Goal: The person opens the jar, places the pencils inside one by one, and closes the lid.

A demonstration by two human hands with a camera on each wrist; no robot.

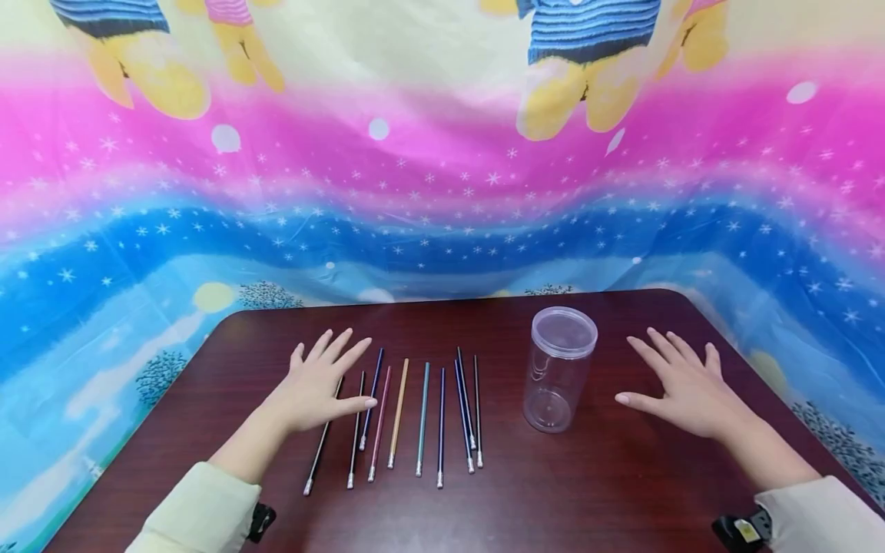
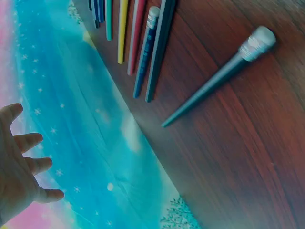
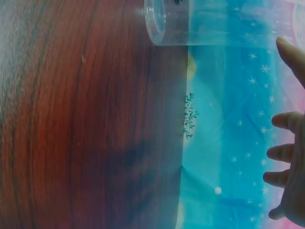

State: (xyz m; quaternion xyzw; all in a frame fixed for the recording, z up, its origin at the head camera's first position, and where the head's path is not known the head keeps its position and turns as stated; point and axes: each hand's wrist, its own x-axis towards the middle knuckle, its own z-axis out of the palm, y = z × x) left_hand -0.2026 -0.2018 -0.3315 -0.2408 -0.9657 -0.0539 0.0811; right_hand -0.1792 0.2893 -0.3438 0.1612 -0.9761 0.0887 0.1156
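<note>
Spread hands (image 1: pixel 319 388) (image 1: pixel 694 390), row of pencils (image 1: pixel 423 418), upright jar (image 1: pixel 557 376)

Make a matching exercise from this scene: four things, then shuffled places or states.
1. Jar
2. Yellow pencil
3. Left hand
4. Right hand

A. Between the red pencil and the teal pencil
B. Overlapping some pencils in the head view
C. Right of the jar, holding nothing
D. Standing upright on the table

Pairs: 1-D, 2-A, 3-B, 4-C

Both hands (image 2: pixel 19 179) (image 3: pixel 296 164) pt. off-edge in wrist cams, pencils (image 2: pixel 122 31) ditto L, jar (image 3: pixel 224 24) ditto R
</note>
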